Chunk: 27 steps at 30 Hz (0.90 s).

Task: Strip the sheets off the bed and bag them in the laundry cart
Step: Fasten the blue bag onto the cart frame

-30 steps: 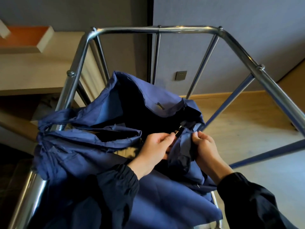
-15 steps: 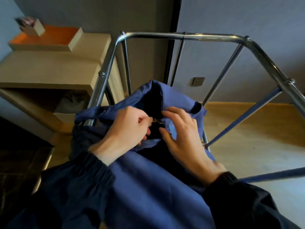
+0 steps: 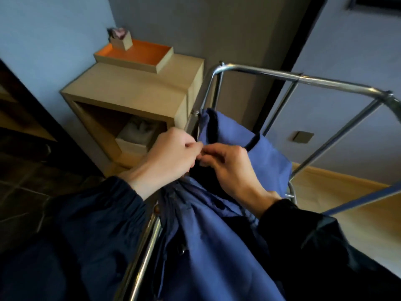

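Note:
A blue laundry bag (image 3: pixel 217 235) hangs inside the chrome frame of the laundry cart (image 3: pixel 325 80). My left hand (image 3: pixel 171 157) and my right hand (image 3: pixel 230 168) meet at the bag's left edge, beside the cart's left rail. Both pinch a small part of the bag's edge between fingertips; what exactly they pinch is too small to tell. A dark strap loop (image 3: pixel 252 142) stands up from the bag's far rim. No bed sheets show; the bag's inside is hidden by its folds.
A beige wooden cabinet (image 3: pixel 138 90) stands left of the cart, with an orange-lined tray (image 3: pixel 138 54) and a small box (image 3: pixel 121 41) on top and white linen (image 3: pixel 138 133) in its open shelf. Dark tiled floor lies at left, light wood floor (image 3: pixel 347 203) at right.
My hands moved from the bag's right side to its left edge by the cart rail and came together. The view swung right and down, so the cabinet shows more fully.

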### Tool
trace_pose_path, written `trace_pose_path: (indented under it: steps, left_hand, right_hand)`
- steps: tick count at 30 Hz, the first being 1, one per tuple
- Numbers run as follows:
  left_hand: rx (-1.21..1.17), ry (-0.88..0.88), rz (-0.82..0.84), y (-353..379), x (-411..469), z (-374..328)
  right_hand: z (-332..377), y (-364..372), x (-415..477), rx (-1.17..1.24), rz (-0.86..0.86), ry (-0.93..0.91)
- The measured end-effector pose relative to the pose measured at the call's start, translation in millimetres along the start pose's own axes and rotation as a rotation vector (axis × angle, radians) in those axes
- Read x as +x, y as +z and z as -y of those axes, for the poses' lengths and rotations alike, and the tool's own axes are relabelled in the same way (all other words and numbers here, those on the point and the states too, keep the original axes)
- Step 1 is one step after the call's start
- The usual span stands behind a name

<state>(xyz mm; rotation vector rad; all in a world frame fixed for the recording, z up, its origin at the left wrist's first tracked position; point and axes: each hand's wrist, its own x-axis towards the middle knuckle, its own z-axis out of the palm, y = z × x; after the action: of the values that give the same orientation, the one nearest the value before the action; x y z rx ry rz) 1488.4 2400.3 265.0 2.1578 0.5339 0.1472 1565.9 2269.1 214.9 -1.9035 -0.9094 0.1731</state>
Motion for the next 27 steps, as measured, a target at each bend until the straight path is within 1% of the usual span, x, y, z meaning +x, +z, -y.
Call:
trace_pose_path:
  steps: [1,3,4,5,6,7,8,9,10,12,13,15,16,19,21,24,26,27]
  left_hand:
    - [0.013,0.012,-0.042,-3.1,-2.9,9.8]
    - [-0.002,0.025,-0.218,-11.0,-5.8,28.6]
    - [-0.005,-0.009,-0.29,-12.3,-6.6,41.9]
    - [0.003,-0.092,-0.319,-10.3,-6.8,55.1]
    - [-0.008,-0.212,-0.288,-5.1,-7.7,68.4]
    - [-0.076,-0.316,-0.217,2.8,-9.2,79.9]
    - [-0.199,-0.368,-0.152,12.2,-11.4,90.0]
    - [-0.328,-0.375,-0.134,20.0,-14.0,96.0]
    - [-0.426,-0.356,-0.148,23.7,-16.7,97.2]
    - [-0.484,-0.317,-0.207,24.3,-19.8,96.8]
    - [-0.483,-0.322,-0.249,24.0,-21.5,97.4]
    - [-0.494,-0.364,-0.334,21.2,-25.1,97.9]
    - [-0.509,-0.384,-0.356,20.3,-26.3,98.7]
    - [-0.549,-0.438,-0.369,19.6,-27.7,99.8]
    - [-0.598,-0.446,-0.384,18.6,-30.3,99.7]
    - [-0.74,-0.471,-0.427,20.6,-32.0,100.8]
    - [-0.826,-0.519,-0.433,21.5,-33.4,108.0]
    - [-0.861,-0.516,-0.414,20.7,-34.7,114.8]
  right_hand:
    - [-4.7,7.9,0.1,0.026,0.021,0.078]
    - [-6.7,14.8,6.6,0.127,0.038,0.179]
    - [-2.6,14.1,13.3,0.175,0.029,0.186]
    - [4.8,11.2,23.3,0.206,0.015,0.166]
    - [14.7,7.2,34.5,0.224,0.014,0.132]
    - [26.0,3.4,44.0,0.226,0.032,0.096]
    - [38.1,0.1,51.1,0.224,0.069,0.062]
    - [50.0,-1.0,56.4,0.221,0.113,0.027]
    - [61.7,1.1,60.1,0.208,0.168,-0.002]
    - [79.8,17.1,68.0,0.146,0.294,-0.059]
    - [85.7,30.3,72.0,0.14,0.349,-0.06]
    - [87.8,60.1,79.3,0.158,0.4,0.004]
    - [83.5,74.5,82.3,0.133,0.421,0.034]
    - [64.2,100.4,86.7,-0.106,0.574,0.055]
    - [58.8,101.1,93.3,-0.178,0.696,0.074]
    - [66.7,100.0,106.0,-0.295,0.887,0.051]
    - [71.7,102.4,111.5,-0.384,0.966,0.055]
    - [75.1,104.4,112.5,-0.426,0.993,0.065]
